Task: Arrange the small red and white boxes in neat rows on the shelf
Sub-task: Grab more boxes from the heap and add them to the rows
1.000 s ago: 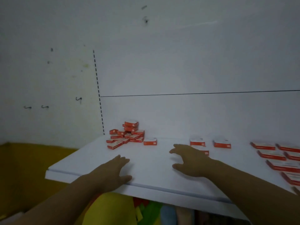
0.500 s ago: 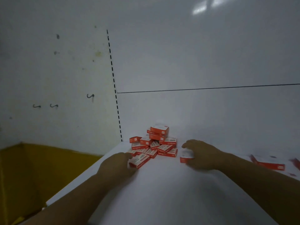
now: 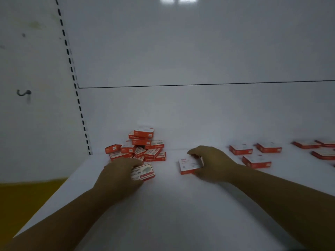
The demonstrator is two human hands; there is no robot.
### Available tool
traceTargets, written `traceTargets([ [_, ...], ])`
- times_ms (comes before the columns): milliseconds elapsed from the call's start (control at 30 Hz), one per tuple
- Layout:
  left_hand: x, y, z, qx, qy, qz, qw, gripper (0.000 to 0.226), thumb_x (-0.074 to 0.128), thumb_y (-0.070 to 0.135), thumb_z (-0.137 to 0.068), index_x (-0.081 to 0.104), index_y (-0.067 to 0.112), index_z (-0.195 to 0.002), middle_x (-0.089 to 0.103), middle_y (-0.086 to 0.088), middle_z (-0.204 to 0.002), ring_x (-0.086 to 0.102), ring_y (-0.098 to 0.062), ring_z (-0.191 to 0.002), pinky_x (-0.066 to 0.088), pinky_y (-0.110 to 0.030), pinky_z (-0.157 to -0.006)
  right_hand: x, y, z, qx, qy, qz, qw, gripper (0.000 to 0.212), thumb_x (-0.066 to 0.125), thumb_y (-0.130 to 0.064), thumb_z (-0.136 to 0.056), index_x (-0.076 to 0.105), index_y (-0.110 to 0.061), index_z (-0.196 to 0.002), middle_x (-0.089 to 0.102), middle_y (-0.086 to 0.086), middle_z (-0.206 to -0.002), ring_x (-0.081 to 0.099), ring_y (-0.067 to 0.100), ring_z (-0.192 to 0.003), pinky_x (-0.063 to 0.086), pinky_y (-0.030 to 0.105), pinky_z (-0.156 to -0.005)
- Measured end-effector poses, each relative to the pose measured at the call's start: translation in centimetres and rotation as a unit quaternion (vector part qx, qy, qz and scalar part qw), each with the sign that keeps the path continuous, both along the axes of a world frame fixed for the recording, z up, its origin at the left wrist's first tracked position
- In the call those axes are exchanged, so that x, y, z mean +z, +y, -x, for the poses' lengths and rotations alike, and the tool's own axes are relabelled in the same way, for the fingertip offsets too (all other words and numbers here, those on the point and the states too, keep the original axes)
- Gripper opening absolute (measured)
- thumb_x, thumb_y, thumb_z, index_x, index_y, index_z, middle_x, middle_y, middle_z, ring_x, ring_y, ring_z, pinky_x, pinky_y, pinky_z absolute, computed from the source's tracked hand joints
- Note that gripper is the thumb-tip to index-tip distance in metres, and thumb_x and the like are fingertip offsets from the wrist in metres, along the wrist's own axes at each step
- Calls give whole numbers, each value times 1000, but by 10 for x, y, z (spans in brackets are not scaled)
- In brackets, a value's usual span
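— What are the hands on?
— The left hand [image 3: 119, 176] pinches a flat red and white box [image 3: 143, 172]. The right hand [image 3: 212, 162] curls round a second box [image 3: 190, 164]. Both boxes are mid-shelf.
— And around them?
— A jumbled pile [image 3: 140, 147] of the same rectangular boxes lies at twelve o'clock, just beyond the left fingers. At three o'clock from the right hand are the laid-out boxes [image 3: 256, 161], spaced apart. The shelf [image 3: 172, 214] is smooth and white, with a slotted upright [image 3: 76, 84] at ten o'clock.

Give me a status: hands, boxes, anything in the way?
Left hand grips one box by the loose pile. Right hand grips a second box. Laid-out boxes further right; nothing blocking.
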State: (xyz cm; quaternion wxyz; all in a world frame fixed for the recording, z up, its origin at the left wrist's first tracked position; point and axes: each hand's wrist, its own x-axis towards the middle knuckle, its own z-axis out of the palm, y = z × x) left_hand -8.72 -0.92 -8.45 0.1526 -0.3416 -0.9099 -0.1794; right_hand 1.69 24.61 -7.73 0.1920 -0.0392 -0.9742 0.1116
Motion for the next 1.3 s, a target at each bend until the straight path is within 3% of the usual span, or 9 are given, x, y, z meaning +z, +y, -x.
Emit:
traceTargets([
  [133, 6, 29, -29, -66, 5, -24, 998, 55, 71, 41, -72, 54, 31, -123, 62, 6, -117, 51, -4, -94, 41, -19, -79, 16, 4, -42, -38, 25, -28, 999, 53, 74, -33, -73, 55, -23, -121, 57, -4, -120, 52, 12, -108, 35, 19, -87],
  [233, 14, 57, -54, -108, 18, -37, 993, 55, 74, 40, -70, 56, 31, -122, 63, 6, -114, 49, -2, -90, 41, -18, -75, 25, 20, -77, -60, 23, -30, 997, 55, 75, -32, -71, 55, -23, -121, 57, -4, -119, 52, 14, -107, 41, 26, -89],
  [433, 14, 120, -115, -138, 23, -53, 989, 49, 74, 39, -69, 61, 30, -116, 65, 5, -106, 51, -4, -86, 44, -21, -73, 23, 77, -152, -79, 46, -22, 996, 58, 76, -34, -71, 54, -24, -123, 58, -5, -118, 52, 12, -106, 41, 23, -84],
  [633, 28, 196, -168, -159, 12, -48, 986, 56, 73, 40, -70, 55, 29, -122, 63, 5, -111, 53, -5, -89, 41, -18, -77, 23, 161, -209, -129, 64, -22, 989, 50, 73, -30, -74, 57, -21, -120, 59, -2, -116, 53, 16, -102, 43, 28, -84],
  [867, 37, 233, -167, -157, 6, -32, 987, 61, 72, 47, -69, 49, 34, -124, 62, 11, -111, 53, -4, -90, 39, -13, -71, 16, 210, -179, -133, -12, -8, 991, 34, 67, -32, -78, 62, -19, -110, 61, 3, -115, 57, 21, -102, 41, 28, -82],
  [1000, 32, 255, -150, -174, 5, -43, 984, 62, 72, 50, -67, 47, 38, -122, 61, 14, -109, 51, -1, -87, 33, -6, -67, 4, 227, -146, -136, -44, -4, 990, 41, 61, -27, -82, 56, -18, -122, 58, 4, -126, 53, 20, -114, 38, 23, -91],
  [1133, 15, 281, -146, -169, -37, -57, 983, 63, 71, 55, -66, 48, 39, -122, 61, 14, -113, 52, -2, -88, 37, -9, -70, -4, 239, -137, -93, -93, 25, 991, 39, 57, -32, -85, 55, -21, -122, 58, 4, -128, 55, 20, -113, 32, 19, -86],
  [1300, 21, 316, -163, -179, -50, -47, 981, 61, 74, 47, -67, 49, 36, -121, 63, 13, -107, 57, -5, -90, 46, -15, -74, 16, 274, -163, -89, -90, 8, 992, 63, 58, -43, -84, 36, -21, -139, 37, 1, -148, 34, 19, -134, 25, 32, -109],
])
